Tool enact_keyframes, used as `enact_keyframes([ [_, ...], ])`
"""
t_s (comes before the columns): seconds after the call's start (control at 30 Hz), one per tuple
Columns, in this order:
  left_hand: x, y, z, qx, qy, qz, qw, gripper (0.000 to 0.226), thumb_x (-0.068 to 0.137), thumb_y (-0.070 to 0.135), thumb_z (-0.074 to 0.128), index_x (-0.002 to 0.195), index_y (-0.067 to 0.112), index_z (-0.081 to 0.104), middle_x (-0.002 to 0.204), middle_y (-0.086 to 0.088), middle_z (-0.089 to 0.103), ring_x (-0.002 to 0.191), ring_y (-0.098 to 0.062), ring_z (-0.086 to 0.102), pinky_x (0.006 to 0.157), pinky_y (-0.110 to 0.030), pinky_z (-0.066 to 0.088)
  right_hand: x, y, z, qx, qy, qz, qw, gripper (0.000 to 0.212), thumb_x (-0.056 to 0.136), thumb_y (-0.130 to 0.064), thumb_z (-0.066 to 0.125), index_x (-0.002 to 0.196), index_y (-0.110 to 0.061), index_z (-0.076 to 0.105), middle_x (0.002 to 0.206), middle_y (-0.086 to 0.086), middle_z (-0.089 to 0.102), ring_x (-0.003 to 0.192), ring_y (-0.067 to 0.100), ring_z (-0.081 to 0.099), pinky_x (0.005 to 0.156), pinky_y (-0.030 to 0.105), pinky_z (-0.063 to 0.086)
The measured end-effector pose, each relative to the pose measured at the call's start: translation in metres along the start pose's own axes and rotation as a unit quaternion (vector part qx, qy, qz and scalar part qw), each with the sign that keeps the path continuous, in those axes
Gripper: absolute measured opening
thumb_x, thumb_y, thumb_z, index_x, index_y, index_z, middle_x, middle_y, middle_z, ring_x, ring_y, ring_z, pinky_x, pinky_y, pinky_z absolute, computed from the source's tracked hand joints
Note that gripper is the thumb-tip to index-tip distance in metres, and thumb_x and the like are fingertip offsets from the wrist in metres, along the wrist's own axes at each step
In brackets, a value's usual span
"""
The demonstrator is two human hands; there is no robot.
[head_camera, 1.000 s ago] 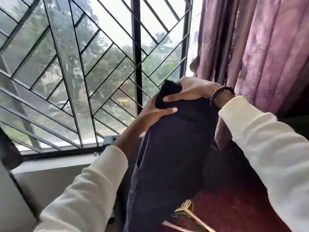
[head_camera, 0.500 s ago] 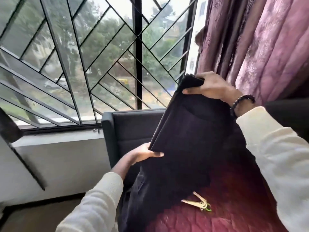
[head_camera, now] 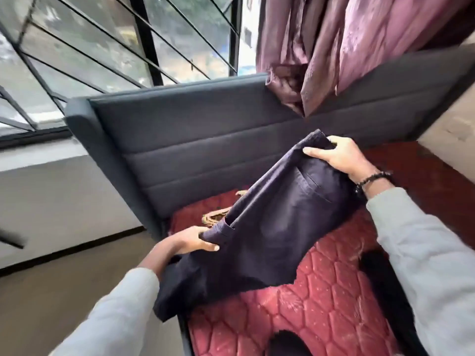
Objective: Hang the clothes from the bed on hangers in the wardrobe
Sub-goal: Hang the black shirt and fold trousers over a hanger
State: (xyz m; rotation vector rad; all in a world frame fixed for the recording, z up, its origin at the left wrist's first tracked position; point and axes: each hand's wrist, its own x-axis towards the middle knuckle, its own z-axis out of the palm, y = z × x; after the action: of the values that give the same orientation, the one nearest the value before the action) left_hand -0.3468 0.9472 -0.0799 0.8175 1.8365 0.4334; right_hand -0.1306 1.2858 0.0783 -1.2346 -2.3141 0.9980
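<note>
Big shift from a second before: the dark trousers (head_camera: 277, 227) had been held high against the window grille (head_camera: 144, 34) with both hands bunched together at the top edge — now they were brought down low over the bed and spread out. The right hand (head_camera: 339, 156) was clamped on the upper corner of the waistband, fingers curled over the fold, thumb side hidden behind the cloth. The left hand (head_camera: 192, 240) had slid down and away from the right and pinched the lower edge near a side pocket opening, fingers wrapped under the fabric. The garment hung stretched on a diagonal between the two hands, above the red quilted mattress (head_camera: 321, 304) and in front of the grey headboard (head_camera: 205, 140), its free end drooping past the bed's left edge. A tan hanger-like object (head_camera: 214, 218) lay on the mattress just behind the left hand — partly hidden, can't say more. Another dark garment (head_camera: 380, 278) lay at the right. Judgement: trousers were straightened and being lowered toward the hanger; hanging not yet done, wardrobe not in view.
</note>
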Motion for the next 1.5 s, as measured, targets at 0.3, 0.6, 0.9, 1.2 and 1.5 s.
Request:
enact_keyframes([
  [0.3,0.109,-0.06,0.09,0.201,0.06,-0.018,0.978,0.03,0.081,0.064,0.062,0.089,0.035,0.065,0.09,0.012,0.07,0.096,-0.012,0.067,0.073,-0.028,0.044,0.023,0.238,0.072,-0.007,-0.004,0.168,0.986,0.042,0.07,-0.057,0.082,0.082,-0.018,0.072,0.084,-0.005,0.073,0.08,0.016,0.064,0.075,0.034,0.052],
  [0.6,0.262,-0.165,0.167,0.307,0.187,-0.07,0.931,0.056,0.094,0.049,0.048,0.142,0.022,0.048,0.126,-0.015,0.066,0.123,-0.031,0.059,0.101,-0.037,0.045,0.076,0.48,0.162,-0.013,0.016,0.216,0.976,0.06,0.068,-0.065,0.079,0.092,-0.01,0.074,0.091,0.002,0.073,0.077,0.015,0.063,0.072,0.036,0.051],
  [0.9,0.239,-0.168,0.147,0.362,0.109,-0.136,0.916,0.099,0.032,0.107,0.042,0.084,0.025,0.068,0.077,0.013,0.07,0.08,-0.005,0.066,0.078,-0.023,0.052,0.075,0.524,0.155,-0.084,0.053,0.158,0.982,0.061,0.067,-0.074,0.074,0.086,-0.016,0.072,0.089,0.004,0.073,0.087,0.027,0.067,0.076,0.037,0.049],
  [1.2,0.1,-0.166,0.212,0.149,0.221,-0.075,0.961,0.056,0.06,0.095,0.051,0.077,0.045,0.071,0.096,0.022,0.07,0.095,-0.001,0.065,0.089,-0.027,0.045,0.004,0.478,0.104,-0.105,0.101,0.07,0.987,0.062,0.067,-0.075,0.072,0.077,-0.014,0.067,0.098,0.016,0.072,0.094,0.037,0.066,0.077,0.041,0.048],
  [1.5,0.018,-0.199,0.231,0.109,0.205,-0.162,0.959,0.076,0.051,0.084,0.071,0.09,0.019,0.077,0.082,0.001,0.077,0.076,-0.015,0.074,0.063,-0.031,0.058,-0.03,0.446,0.072,-0.107,0.085,0.059,0.989,0.077,0.051,-0.088,0.065,0.076,-0.015,0.071,0.089,0.011,0.071,0.089,0.033,0.066,0.076,0.041,0.05],
])
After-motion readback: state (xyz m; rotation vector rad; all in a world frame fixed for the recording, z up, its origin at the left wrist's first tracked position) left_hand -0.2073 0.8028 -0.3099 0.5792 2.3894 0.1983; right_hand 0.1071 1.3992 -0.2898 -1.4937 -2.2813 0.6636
